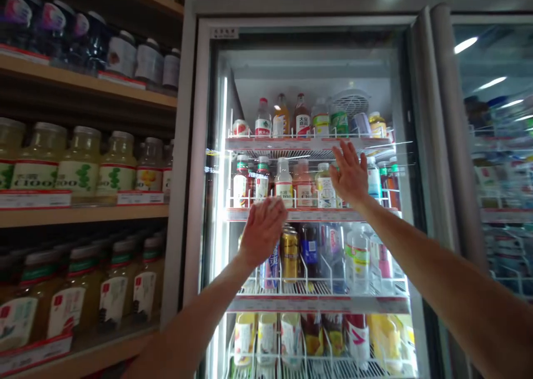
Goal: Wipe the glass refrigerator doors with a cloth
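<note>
My left hand [263, 229] is raised in front of the glass door [300, 68] of a lit drinks fridge. Its fingers are closed over what looks like a pale, crumpled cloth [271, 203], mostly hidden under them. Higher and to the right, my right hand [350, 173] has its fingers spread and holds nothing. It is at or near the glass, level with the second shelf; whether it touches cannot be made out. Behind the door, bottles [283, 184] and a gold can [290, 254] stand on wire-fronted shelves.
On the left, wooden shelves [91, 215] carry several rows of bottled drinks [79, 159]. A grey vertical door handle [447, 118] runs along the fridge's right side. Beyond it is another glass-fronted fridge [495, 145] with drinks inside.
</note>
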Demonstrator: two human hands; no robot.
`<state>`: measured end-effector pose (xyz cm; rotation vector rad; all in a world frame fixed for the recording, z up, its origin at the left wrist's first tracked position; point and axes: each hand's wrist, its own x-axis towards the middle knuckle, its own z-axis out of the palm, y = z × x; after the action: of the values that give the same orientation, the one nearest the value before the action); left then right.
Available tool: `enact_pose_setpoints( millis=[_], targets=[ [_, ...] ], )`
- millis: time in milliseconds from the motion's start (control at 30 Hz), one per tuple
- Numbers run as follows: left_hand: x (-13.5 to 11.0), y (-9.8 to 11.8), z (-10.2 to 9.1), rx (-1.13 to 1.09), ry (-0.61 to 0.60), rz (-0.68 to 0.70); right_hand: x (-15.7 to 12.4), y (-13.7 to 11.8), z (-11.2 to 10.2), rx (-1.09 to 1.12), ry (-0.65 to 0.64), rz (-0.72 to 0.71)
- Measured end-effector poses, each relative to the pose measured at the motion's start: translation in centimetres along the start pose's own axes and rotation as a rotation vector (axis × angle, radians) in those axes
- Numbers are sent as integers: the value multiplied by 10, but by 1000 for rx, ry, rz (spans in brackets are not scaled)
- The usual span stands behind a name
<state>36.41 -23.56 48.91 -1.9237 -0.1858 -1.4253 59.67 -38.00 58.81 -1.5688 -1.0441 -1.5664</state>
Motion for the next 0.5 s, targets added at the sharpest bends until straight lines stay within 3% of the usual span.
enact_pose_setpoints(
  millis=[67,200,267,400,500],
  targets=[
    [-11,-2,-2,9,-17,72,-12,1,0,-1,-6,-23],
    [-20,-29,-12,76,101,-297,-45,1,2,4,11,-65],
    [-20,-24,-11,75,123,-358,-54,1,2,0,33,-55],
    [-26,15,-1,23,20,-67,-55,1,2,-8,20,-48],
    [-34,13,-4,5,-29,96,-53,3,2,1,23,-52]
  ],
)
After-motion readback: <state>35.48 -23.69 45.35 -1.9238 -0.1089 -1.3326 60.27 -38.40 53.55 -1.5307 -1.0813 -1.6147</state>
